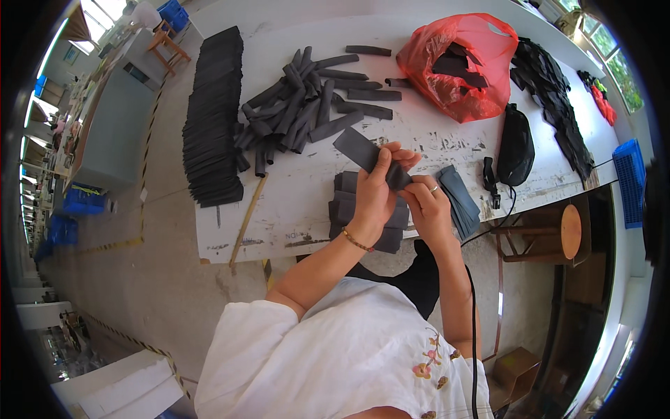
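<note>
A dark grey fabric strip (pixel 357 148) is held in front of me above the table's near edge. My left hand (pixel 379 183) grips its middle, thumb on top. With fingers pinched, my right hand (pixel 426 204) holds the strip's near right end. Below my hands lies a stack of dark fabric pieces (pixel 343 209), partly hidden by my left forearm. Close to my right hand a fanned stack of grey-blue strips (pixel 457 202) rests on the table. Farther off is a loose heap of rolled dark fabric tubes (pixel 296 105).
A long row of stacked black pieces (pixel 214 119) lines the table's left side. A red plastic bag (pixel 457 66) with dark pieces stands at the back. On the right are a black pouch (pixel 516 145), black strips (pixel 551 98) and a blue basket (pixel 629 181). A wooden stool (pixel 571 232) stands below.
</note>
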Demonstrator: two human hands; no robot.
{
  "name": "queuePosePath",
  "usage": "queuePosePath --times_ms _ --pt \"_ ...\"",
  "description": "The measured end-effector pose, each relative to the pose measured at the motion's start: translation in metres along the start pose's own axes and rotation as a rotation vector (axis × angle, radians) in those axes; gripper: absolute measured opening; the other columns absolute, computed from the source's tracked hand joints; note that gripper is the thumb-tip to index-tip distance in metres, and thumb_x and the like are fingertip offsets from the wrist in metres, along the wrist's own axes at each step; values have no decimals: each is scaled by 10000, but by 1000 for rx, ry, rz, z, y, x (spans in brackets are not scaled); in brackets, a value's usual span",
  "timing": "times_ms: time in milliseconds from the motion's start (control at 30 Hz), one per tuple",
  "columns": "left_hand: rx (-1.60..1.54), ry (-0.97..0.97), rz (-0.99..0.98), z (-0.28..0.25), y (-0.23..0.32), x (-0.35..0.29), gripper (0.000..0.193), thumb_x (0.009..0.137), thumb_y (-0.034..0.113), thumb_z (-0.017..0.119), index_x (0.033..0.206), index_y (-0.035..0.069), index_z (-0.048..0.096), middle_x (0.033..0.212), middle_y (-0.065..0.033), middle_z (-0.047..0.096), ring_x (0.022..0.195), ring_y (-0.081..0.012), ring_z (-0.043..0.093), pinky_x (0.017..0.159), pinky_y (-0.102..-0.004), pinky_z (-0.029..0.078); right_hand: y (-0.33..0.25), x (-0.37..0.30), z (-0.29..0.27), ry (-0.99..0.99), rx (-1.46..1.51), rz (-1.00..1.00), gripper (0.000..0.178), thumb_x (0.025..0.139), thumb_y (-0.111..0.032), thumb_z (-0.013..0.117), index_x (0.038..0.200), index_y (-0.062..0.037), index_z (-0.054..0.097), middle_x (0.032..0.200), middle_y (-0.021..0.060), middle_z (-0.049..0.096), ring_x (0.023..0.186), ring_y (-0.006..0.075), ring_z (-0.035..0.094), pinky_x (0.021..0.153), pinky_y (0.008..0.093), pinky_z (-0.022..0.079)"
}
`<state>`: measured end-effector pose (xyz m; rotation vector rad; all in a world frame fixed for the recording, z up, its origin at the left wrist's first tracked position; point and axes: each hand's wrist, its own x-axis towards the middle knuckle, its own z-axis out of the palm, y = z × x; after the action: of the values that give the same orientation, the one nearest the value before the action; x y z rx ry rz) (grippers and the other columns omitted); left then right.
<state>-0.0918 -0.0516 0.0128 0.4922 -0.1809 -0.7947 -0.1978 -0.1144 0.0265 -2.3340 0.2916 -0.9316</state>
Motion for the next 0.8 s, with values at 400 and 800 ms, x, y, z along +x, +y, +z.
queuePosePath --times_ms 400,800 --pt "0 14 4 -1 -2 -3 296 991 251 529 1132 -7 564 958 -125 670 978 -291 656 926 -399 504 0 4 4 -16 2 1 145 769 35 686 879 -5 600 918 134 608 764 326 619 631 376 499" --pt "52 24 -14 4 4 0 386 1026 311 421 1208 -22 494 1099 -169 629 1134 -329 588 1023 -436 449 -8 0 14 80 333 361 133 807 -28 709 899 14 622 952 102 602 788 198 595 684 280 473"
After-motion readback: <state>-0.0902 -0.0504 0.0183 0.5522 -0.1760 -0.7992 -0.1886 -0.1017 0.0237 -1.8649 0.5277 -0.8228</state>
